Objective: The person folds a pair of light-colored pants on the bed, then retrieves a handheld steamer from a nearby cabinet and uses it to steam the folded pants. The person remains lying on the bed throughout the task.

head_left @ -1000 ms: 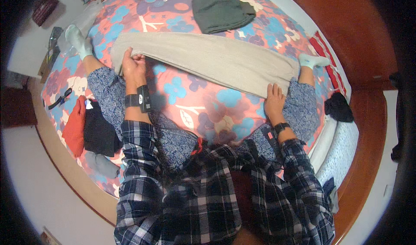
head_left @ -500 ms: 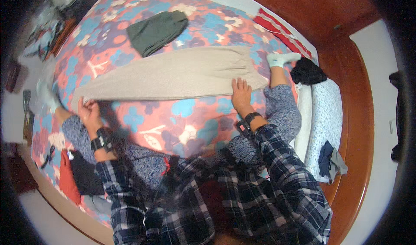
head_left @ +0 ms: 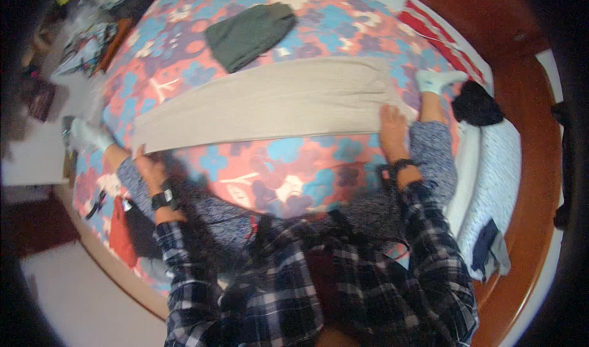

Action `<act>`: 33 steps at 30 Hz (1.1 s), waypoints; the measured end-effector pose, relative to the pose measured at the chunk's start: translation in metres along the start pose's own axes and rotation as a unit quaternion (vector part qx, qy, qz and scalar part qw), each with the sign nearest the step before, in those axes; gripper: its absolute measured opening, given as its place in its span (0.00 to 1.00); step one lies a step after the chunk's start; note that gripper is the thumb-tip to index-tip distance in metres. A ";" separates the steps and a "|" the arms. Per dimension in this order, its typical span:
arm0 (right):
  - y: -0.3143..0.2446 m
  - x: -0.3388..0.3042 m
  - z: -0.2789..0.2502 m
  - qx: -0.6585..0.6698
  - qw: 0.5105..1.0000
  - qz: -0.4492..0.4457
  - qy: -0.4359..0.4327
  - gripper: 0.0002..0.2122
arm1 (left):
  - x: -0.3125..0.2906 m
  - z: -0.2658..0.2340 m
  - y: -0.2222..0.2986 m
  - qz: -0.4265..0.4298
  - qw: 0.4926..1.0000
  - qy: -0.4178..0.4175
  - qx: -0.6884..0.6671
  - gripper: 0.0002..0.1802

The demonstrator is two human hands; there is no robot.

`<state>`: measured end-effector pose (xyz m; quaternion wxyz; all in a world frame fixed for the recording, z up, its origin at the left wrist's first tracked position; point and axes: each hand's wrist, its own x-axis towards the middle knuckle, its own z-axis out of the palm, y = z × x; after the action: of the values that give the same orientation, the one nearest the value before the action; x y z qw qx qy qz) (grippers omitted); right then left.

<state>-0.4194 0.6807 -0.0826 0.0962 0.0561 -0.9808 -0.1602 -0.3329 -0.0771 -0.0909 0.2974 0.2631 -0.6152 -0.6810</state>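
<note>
Pale beige trousers [head_left: 270, 104], folded lengthwise into a long strip, lie across the bed in front of me, the narrow leg end to the left. My left hand [head_left: 152, 170] is at the near corner of that narrow end, its fingertips closed on the edge of the cloth. At the wide end, my right hand [head_left: 394, 132] rests flat on the near corner, fingers stretched out. Beyond the trousers lies a folded dark green garment [head_left: 250, 37], touched by neither hand.
My legs spread on either side, with a white sock [head_left: 437, 82] on the right foot. A black cloth bundle [head_left: 477, 104] and a pale speckled pillow [head_left: 496, 175] lie at right. Red and dark clothes [head_left: 123, 227] sit at left on the floral bedspread [head_left: 294, 181].
The whole view has shifted, so the bed and clothes appear farther right. My left hand's fingers look less curled at the trouser end. My right hand stays flat at the wide end.
</note>
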 end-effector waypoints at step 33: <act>0.004 0.006 -0.009 -0.070 0.984 -0.036 -0.159 0.33 | -0.028 0.040 0.039 0.187 0.648 -0.033 0.738 0.41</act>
<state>-0.4236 0.6810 -0.0721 -0.0626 0.0582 -0.9675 -0.2381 -0.3392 -0.0317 -0.0482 0.1050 0.2526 -0.9600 0.0598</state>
